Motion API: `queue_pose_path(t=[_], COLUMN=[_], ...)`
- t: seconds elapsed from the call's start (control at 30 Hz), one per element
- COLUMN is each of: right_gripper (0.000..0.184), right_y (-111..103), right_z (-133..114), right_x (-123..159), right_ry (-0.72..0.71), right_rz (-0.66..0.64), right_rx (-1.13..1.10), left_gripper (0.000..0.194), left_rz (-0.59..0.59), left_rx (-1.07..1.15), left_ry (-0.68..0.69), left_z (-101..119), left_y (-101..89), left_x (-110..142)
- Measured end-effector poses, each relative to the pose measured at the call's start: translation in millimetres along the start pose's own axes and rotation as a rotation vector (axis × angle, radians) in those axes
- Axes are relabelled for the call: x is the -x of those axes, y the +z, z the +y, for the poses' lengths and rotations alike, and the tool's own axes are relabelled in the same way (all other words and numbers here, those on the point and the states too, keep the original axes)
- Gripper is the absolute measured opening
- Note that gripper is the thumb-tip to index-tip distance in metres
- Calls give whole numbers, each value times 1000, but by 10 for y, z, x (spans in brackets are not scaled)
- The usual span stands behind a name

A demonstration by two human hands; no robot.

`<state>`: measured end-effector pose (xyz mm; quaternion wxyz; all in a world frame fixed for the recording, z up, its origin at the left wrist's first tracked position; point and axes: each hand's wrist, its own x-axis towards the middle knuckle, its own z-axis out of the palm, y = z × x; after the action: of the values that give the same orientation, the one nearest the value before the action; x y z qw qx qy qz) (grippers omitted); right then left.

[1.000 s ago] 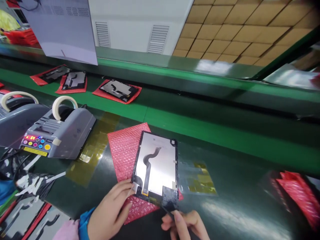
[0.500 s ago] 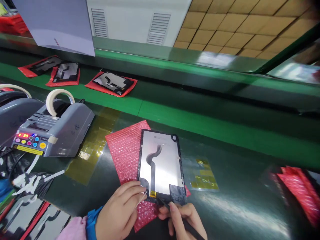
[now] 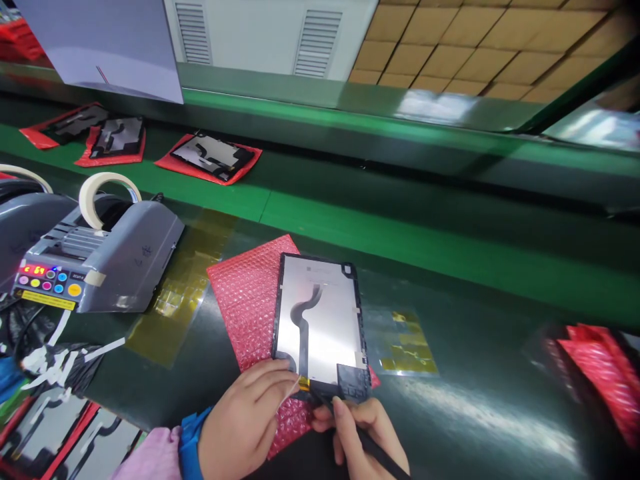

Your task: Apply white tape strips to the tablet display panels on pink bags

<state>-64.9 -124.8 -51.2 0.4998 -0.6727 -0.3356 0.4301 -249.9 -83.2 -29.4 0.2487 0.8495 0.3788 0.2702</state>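
Observation:
A tablet screen panel (image 3: pixel 320 320) lies face down on a red bubble-wrap bag (image 3: pixel 250 300), its silver back and black flex cable showing. My left hand (image 3: pixel 245 420) rests at the panel's near left corner, with fingertips pinched on a small white strip by the yellow connector. My right hand (image 3: pixel 357 433) grips a thin black tool (image 3: pixel 370 448) like a pen, and its tip touches the panel's near edge beside the connector.
A grey tape dispenser (image 3: pixel 100 257) with a tape roll stands at the left. Yellow tape sheets (image 3: pixel 405 343) lie right of the panel. More panels on red bags (image 3: pixel 210 157) ride the green conveyor behind. Red bags (image 3: pixel 600 373) lie at far right.
My view has shifted, so everything sits further left and lower. Both hands have moved up to the panel's near edge, and the tool tip now meets the connector area.

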Motion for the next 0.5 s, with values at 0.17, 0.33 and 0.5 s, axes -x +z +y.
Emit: queue_pose_path(t=[0.17,0.33,0.5], right_gripper=[40,42,35], right_y=[-18,1,-53], right_z=[14,-6,24], right_x=[-2,-1,-42], right_ry=[-1,-9,-6], right_rz=[-12,-7,-31], right_rx=[54,97,39], left_gripper=[56,51,42], left_rz=[-18,-53,-170], left_rx=[0,-12,-123], left_ry=[-15,14,22], left_z=[9,7,30], left_y=[-2,-5,-16], left_x=[-1,-18,-44])
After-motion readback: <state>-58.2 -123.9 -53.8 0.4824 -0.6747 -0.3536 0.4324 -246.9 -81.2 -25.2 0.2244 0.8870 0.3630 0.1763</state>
